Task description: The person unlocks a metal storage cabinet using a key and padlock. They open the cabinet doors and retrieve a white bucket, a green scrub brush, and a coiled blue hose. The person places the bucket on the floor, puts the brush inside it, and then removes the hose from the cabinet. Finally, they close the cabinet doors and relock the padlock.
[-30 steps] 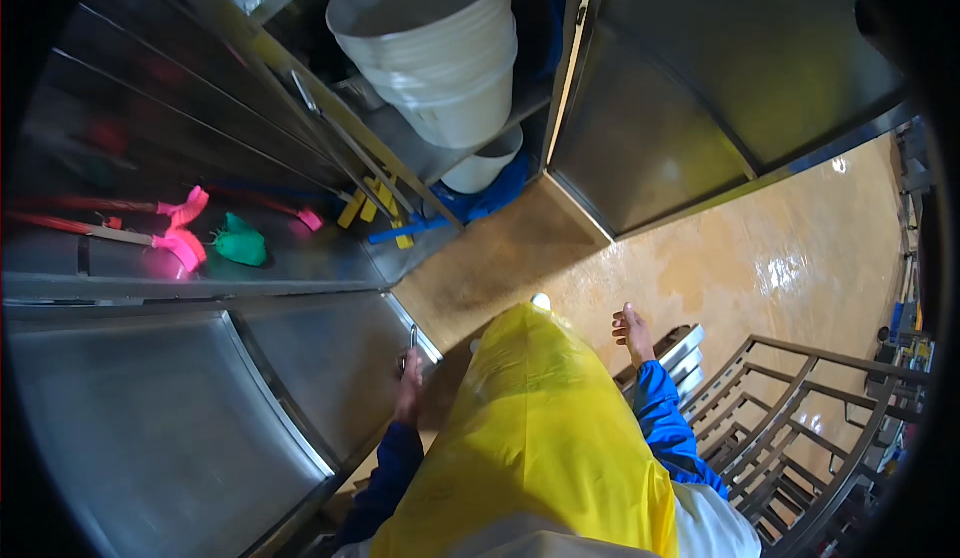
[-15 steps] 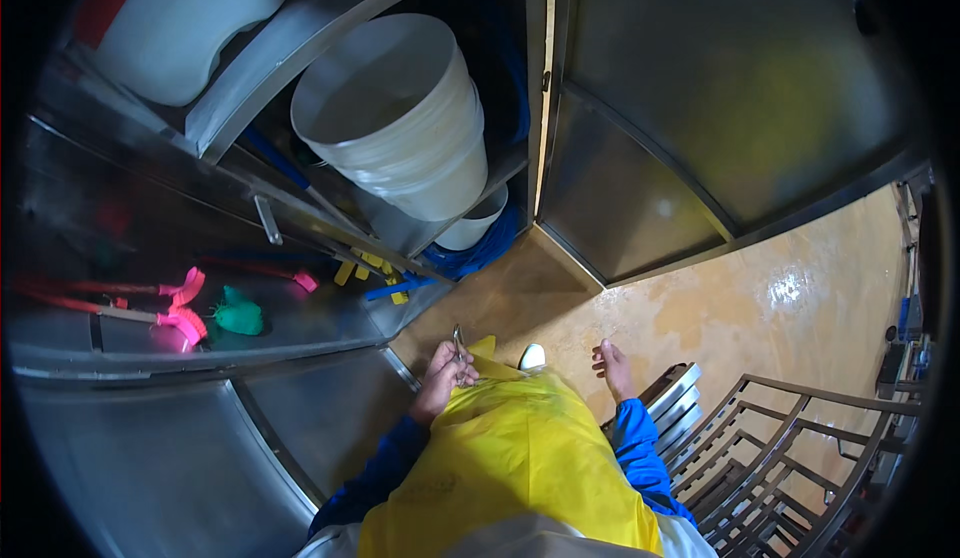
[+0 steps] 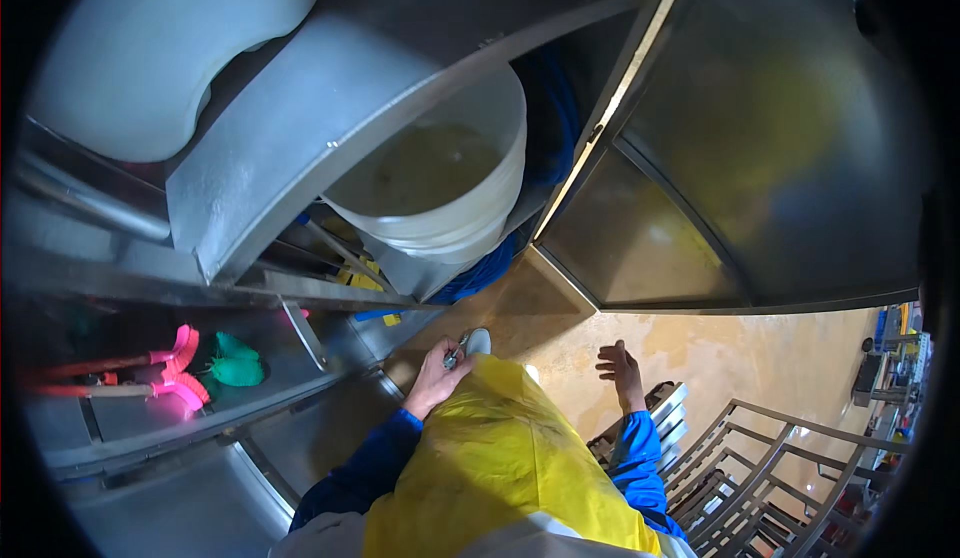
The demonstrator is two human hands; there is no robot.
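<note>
My left hand [image 3: 433, 376] is closed on a small shiny metal thing with a loop [image 3: 454, 357], too small to name, in front of the yellow apron [image 3: 505, 438] I wear. On the other side my right hand [image 3: 622, 370] hangs free above the floor, fingers apart and nothing in it. Ahead of the left hand, a stack of white buckets [image 3: 430, 233] stands inside a metal cabinet, partly hidden by a shelf [image 3: 290, 108]. Cloudy residue or liquid shows in the top bucket.
The open cabinet door [image 3: 790, 198] rises at right. Pink-headed brushes [image 3: 183, 396] and a green bristly piece [image 3: 237, 361] lie on the lower left shelf. Coiled blue hose [image 3: 480, 276] sits under the buckets. A slatted metal rack [image 3: 780, 448] stands by my right arm.
The view has moved nearer to the cabinet, so the shelf now covers more of the buckets. My left hand still grips the metal thing; the right hand's fingers have spread.
</note>
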